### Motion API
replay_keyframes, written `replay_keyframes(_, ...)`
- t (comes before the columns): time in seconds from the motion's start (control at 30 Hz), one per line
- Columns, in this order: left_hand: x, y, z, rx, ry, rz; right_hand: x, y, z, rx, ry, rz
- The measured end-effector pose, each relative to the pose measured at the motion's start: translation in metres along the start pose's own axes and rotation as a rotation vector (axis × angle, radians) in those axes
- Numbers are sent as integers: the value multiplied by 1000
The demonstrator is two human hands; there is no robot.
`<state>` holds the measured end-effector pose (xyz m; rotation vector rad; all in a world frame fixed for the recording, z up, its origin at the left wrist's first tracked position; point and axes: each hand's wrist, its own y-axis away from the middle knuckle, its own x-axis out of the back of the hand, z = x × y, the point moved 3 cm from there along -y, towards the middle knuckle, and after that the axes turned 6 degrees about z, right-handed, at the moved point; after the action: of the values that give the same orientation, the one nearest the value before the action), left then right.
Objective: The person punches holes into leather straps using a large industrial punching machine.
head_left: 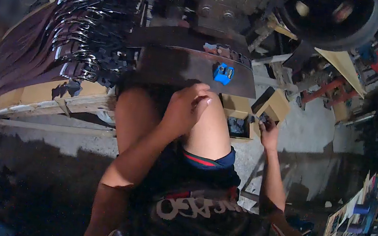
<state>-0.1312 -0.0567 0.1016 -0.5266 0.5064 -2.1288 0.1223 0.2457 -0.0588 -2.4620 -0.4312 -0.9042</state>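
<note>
My left hand (187, 108) hovers over my thigh by the front edge of the dark metal work plate (167, 67). Its fingers are curled together, and I cannot tell what they hold. Out to the right, my right hand (269, 132) is at an open cardboard box (277, 106), its fingers closed on a small dark piece (264, 117). A second cardboard box (237, 103) with dark pieces inside stands beside it. On the plate lies a small blue blocky object (224, 73) with metal parts.
Many dark belts (27, 48) with shiny buckles (88, 72) lie heaped on a cardboard-topped wooden stand (42, 107) to my left. A machine body (215, 13) rises behind the plate, and a big dark round wheel (333, 20) overhangs at the upper right.
</note>
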Motion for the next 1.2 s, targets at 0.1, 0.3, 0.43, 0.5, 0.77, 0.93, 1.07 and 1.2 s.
replay_keyframes(0.1,5,-7,0,-76,-26,62,16,-4,-83,7,-238,78)
replay_keyframes(0.3,-4,-3,-7,3,-19,-3,28,-15,-281,636,-138,-32)
replay_keyframes(0.43,2,-3,-16,-133,-70,-14,-12,-39,-305,670,-143,-274)
replay_keyframes(0.5,6,-4,-15,-71,-70,-29,-22,-44,-292,547,-224,-209)
replay_keyframes(0.77,17,-11,24,-304,-88,87,-18,21,-298,-370,-1564,-814)
replay_keyframes(0.93,19,-5,25,-263,-73,39,-28,30,-298,-448,-1608,-851)
replay_keyframes(1.07,19,-5,19,-370,-74,127,-32,30,-295,-437,-1654,-850)
replay_keyframes(1.2,20,-5,13,-455,-59,211,-29,23,-292,-392,-1570,-729)
